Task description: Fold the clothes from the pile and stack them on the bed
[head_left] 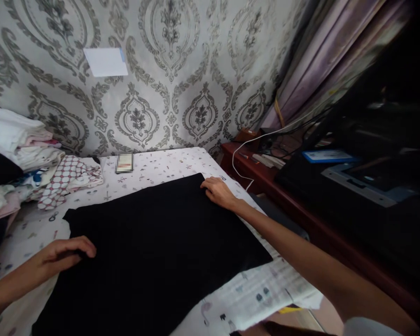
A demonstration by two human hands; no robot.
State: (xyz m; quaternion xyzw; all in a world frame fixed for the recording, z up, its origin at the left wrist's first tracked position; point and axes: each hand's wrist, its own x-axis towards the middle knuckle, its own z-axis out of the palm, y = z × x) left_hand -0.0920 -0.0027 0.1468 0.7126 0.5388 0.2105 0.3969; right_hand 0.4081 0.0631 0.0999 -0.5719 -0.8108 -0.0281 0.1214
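A black garment (pixel 154 233) lies spread out over a white printed sheet (pixel 168 161). Its far right corner is under the fingers of my right hand (pixel 219 192), which are bent and pressed together on the cloth's edge. On the near left side, my left hand (pixel 68 254) rests over the garment with curved fingers. A gap shows between its thumb and fingertips, and black cloth is visible through it. The garment's near edge runs out of the bottom of the view.
A heap of clothes (pixel 66 179) sits at the left. Near the wall is a small blurred packet (pixel 124 163). To the right stand a dark red desk (pixel 245 161) with a white cable (pixel 234 158) and a large black screen (pixel 371 140). White paper (pixel 106 62) is on the wall.
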